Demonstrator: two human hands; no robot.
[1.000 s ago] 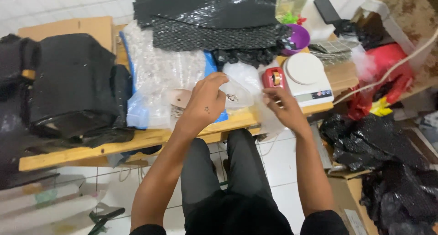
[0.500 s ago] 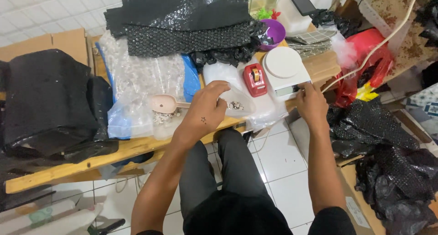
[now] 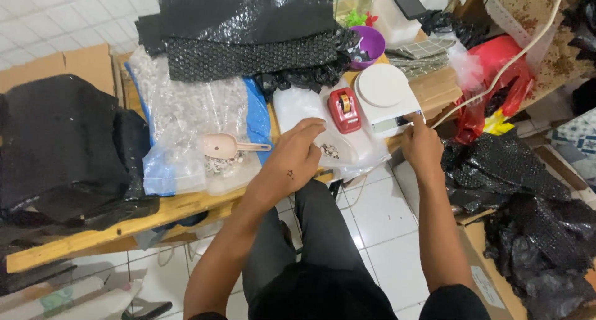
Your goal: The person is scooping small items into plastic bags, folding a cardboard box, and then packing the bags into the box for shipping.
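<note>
My left hand (image 3: 297,159) rests on a clear plastic bag (image 3: 313,124) that holds a few small pebble-like bits (image 3: 329,150); the fingers press it against the wooden table (image 3: 186,205). My right hand (image 3: 420,145) reaches to the front edge of a white kitchen scale (image 3: 385,96), one fingertip touching its front panel. A red tape dispenser (image 3: 344,109) stands between the bag and the scale. A beige plastic scoop (image 3: 226,147) lies to the left on a clear bag of small pieces (image 3: 186,127).
Black bubble wrap sheets (image 3: 248,28) cover the back of the table. A purple bowl (image 3: 369,45) and a black phone (image 3: 408,1) sit behind the scale. A black bag (image 3: 56,140) lies at left, a red bag (image 3: 496,78) and black wrap (image 3: 534,220) at right.
My right hand let go of the clear bag and moved right to the scale's front. My left hand stayed on the bag, lowering it to the table. The camera view shifted.
</note>
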